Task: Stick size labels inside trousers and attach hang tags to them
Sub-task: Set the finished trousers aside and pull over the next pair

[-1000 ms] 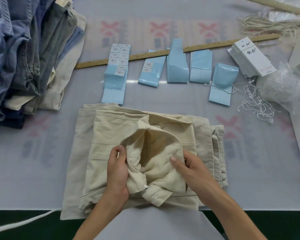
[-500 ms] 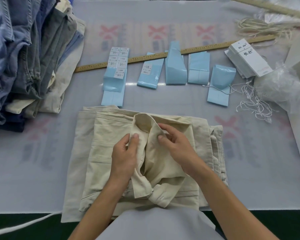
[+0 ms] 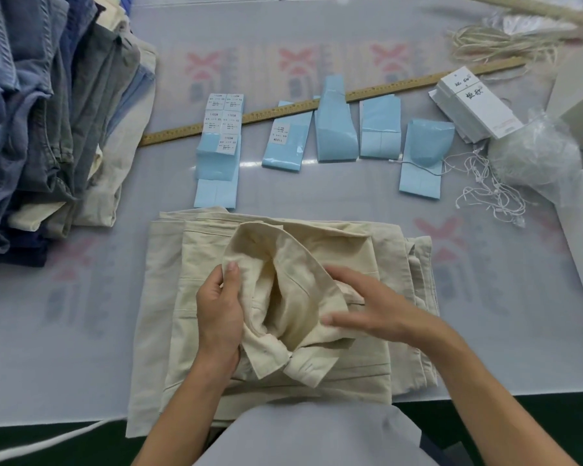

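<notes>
Wide grey table (image 3: 64, 331) under a clear plastic cover, faint red-and-grey print showing through. At left, heaped on the table: pile of folded trousers (image 3: 41, 112) in blue, grey, navy and cream. At centre, near the front edge: folded cream trousers (image 3: 367, 348), waistband turned up and opened toward the camera. Left hand (image 3: 217, 314) grips the left side of the opened waistband, thumb on top of the cloth and fingers curled behind it. Right hand (image 3: 367, 307) rests on the right side of the opening, fingers curled round the cloth edge, thumb stretched across the fabric. Beyond the trousers, laid slantwise across the table: long wooden ruler (image 3: 283, 111). Along and just below the ruler: row of pale blue label sheets (image 3: 337, 129), white size labels (image 3: 224, 119) still on the two leftmost. At right: stack of white hang tags (image 3: 478, 102) with black script, beside a crumpled clear plastic bag (image 3: 535, 156). In front of the bag: tangle of thin white tag strings (image 3: 485, 193), one lying across the rightmost blue sheet. At far right: bundle of cream cords (image 3: 495, 45).
</notes>
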`<state>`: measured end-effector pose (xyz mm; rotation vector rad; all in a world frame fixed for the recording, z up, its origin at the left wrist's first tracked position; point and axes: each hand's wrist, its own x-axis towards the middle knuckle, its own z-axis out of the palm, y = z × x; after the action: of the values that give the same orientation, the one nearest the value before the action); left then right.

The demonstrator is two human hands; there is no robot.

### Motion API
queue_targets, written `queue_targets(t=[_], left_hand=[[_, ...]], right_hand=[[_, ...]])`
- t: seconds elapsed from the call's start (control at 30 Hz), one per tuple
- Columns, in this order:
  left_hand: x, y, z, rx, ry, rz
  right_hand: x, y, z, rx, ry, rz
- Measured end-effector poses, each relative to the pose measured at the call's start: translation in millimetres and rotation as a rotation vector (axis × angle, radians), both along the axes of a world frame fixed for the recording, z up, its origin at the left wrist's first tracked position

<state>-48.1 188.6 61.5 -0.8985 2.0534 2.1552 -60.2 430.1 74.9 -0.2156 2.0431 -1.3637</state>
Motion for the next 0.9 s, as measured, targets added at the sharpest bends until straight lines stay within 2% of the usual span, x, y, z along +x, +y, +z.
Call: queue_targets(t=[0.07, 0.1, 0.17, 0.27, 0.33, 0.37, 0.43, 0.47, 0.5, 0.53, 0.6, 0.63, 0.67, 0.8, 0.9], left_hand=[[1, -6, -6, -0.030, -0.044, 0.063], [1, -8, -8, -0.020, -0.078, 0.095], [-1, -9, -9, 0.056, -0.153, 0.163], [-6, -12, -8, 0.091, -0.213, 0.191], [-7, -14, -5, -0.041, -0.228, 0.152], [-7, -13, -1, -0.178, -0.217, 0.120], [-2, -10, 14, -0.598, -0.048, 0.002], [0, -8, 24, -0.777, 0.131, -0.085], [1, -5, 34, -0.834, 0.321, -0.217], [2, 1, 45, -0.759, 0.444, -0.388], [3, 15, 63, -0.589, 0.430, -0.748], [4, 22, 66, -0.646, 0.400, -0.871], [6, 27, 65, -0.769, 0.391, -0.919], [11, 32, 65, -1.140, 0.446, -0.780], [15, 21, 65, -1.153, 0.539, -0.826]], right_hand=[[8, 18, 0, 0.197, 0.030, 0.241], [13, 24, -2, 0.242, 0.058, 0.268], [18, 29, -7, 0.225, 0.137, 0.139], [15, 23, -8, 0.180, 0.146, 0.015], [4, 18, -2, 0.128, 0.064, 0.064], [-3, 15, 2, 0.102, 0.010, 0.115], [-16, 10, 11, 0.054, -0.066, 0.180], [-21, 7, 14, 0.032, -0.081, 0.195], [-26, 5, 17, 0.014, -0.084, 0.201], [-31, 3, 21, 0.002, -0.077, 0.208], [-40, 0, 25, -0.026, -0.042, 0.228], [-43, -2, 25, -0.042, -0.037, 0.232], [-45, -3, 24, -0.056, -0.043, 0.222], [-46, -11, 12, -0.137, -0.099, 0.000], [-41, -20, 1, -0.208, -0.138, -0.206]])
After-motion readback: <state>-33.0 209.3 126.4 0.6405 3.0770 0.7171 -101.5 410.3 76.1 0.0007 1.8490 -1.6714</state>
